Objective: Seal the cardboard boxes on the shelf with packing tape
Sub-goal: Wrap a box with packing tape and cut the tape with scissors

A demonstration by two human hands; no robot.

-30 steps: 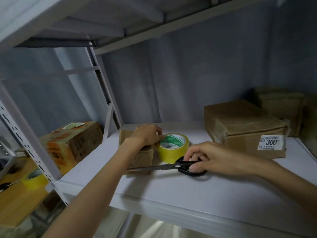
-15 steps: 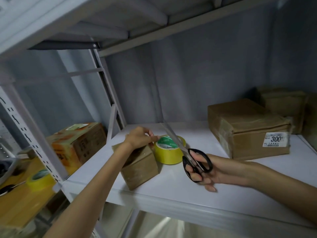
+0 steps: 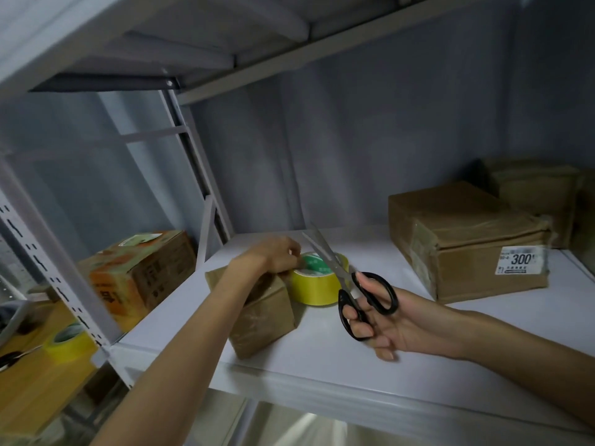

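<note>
Head view. The small cardboard box [image 3: 264, 312] sat near the front left of the white shelf [image 3: 322, 365], touching the yellow tape roll [image 3: 317, 281] just behind it to the right. The left hand [image 3: 273, 255] rested on the box top beside the roll, fingers curled; whether they pinched the tape end could not be told. The right hand [image 3: 389, 320] gripped the black-handled scissors [image 3: 351, 284], fingers through the loops, blades slightly parted and pointing up and back over the roll. A larger taped box [image 3: 467, 239] with a white label [image 3: 520, 259] stood well apart at the right.
</note>
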